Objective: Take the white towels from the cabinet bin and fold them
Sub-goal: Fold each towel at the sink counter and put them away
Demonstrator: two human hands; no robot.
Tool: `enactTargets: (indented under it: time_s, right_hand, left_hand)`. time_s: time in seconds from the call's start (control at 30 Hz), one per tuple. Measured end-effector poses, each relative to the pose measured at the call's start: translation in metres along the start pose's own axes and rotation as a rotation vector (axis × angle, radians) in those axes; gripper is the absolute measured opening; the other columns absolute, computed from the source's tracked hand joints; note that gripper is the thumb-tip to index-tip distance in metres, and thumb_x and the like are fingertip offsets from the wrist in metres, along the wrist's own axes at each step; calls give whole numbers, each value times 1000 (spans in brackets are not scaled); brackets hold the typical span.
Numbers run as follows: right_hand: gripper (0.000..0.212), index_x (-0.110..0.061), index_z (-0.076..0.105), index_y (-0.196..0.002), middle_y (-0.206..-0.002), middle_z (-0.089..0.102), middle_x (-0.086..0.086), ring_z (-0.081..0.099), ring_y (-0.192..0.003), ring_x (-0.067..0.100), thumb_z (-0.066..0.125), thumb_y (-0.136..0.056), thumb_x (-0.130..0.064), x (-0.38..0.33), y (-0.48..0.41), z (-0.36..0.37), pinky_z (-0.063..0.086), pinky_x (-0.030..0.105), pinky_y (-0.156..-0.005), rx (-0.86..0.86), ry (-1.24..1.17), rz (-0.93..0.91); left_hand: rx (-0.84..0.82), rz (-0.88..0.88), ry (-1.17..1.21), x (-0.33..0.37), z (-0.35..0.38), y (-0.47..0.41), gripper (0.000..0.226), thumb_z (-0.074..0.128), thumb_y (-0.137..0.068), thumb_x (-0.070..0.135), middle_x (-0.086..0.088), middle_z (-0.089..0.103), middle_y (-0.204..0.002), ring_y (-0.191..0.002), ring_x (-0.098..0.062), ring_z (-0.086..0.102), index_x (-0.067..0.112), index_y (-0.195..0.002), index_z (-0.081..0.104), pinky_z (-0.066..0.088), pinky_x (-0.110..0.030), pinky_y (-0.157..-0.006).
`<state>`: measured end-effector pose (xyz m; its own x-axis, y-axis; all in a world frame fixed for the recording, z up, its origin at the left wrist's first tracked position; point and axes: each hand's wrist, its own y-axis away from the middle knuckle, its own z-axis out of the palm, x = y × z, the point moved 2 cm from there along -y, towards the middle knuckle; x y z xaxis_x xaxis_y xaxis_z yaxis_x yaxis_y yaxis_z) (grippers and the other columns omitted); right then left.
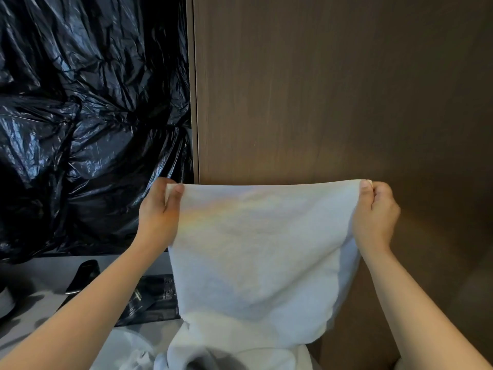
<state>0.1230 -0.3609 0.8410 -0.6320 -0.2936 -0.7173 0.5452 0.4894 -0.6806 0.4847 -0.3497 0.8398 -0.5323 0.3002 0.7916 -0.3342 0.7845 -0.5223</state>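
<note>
The white terry towel (256, 249) hung before the brown wood-grain cabinet door (333, 89), top edge stretched level. The left grip (160, 212) pinched one upper corner, the right grip (376, 212) the other, equally near; the towel's length dropped straight below them, lower end bunched.

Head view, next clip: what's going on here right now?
A person holds a white towel up by its top corners, the left hand pinching one and the right hand the other, so it hangs spread out before a brown cabinet panel. More white cloth lies bunched below it, and black plastic sheeting hangs to the left.
</note>
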Motion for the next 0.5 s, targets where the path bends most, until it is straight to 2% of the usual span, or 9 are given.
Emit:
enactTargets:
  time_s: [0.07, 0.2, 0.4, 0.5]
  right_hand:
    - [34, -3, 59, -101, -86, 61, 13, 54, -78, 28, 41, -104, -32, 1, 0, -4, 34, 29, -67, 30, 23, -11]
    - [37, -7, 59, -103, -89, 65, 17, 57, -80, 36, 37, -104, -37, 2, 0, -16, 42, 38, -68, 119, 118, 2]
    - [37, -4, 58, -95, -82, 55, 4, 50, -75, 20, 37, -105, -33, -6, -8, -42, 33, 28, -62, 177, -62, 46]
    - [38, -8, 58, -91, -82, 56, 2, 53, -78, 19, 36, -104, -36, -14, -9, -54, 42, 35, -67, 177, -126, 34]
  left_hand:
    - [61, 35, 32, 13, 0, 5, 11, 41, -102, 28, -2, 52, -75, -66, -15, 49, 19, -99, 45, 41, -32, -60]
    - [176, 45, 239, 45, -5, 14, 20, 46, -101, 30, -4, 52, -80, -71, -15, 49, 11, -95, 51, 39, -29, -62]
    - [183, 139, 325, 93, -17, 26, 25, 51, -97, 33, -12, 53, -78, -71, -19, 48, 10, -93, 58, 40, -33, -64]
    - [184, 89, 375, 104, -22, 30, 26, 51, -97, 33, -7, 54, -77, -70, -17, 50, 10, -94, 59, 41, -32, -63]
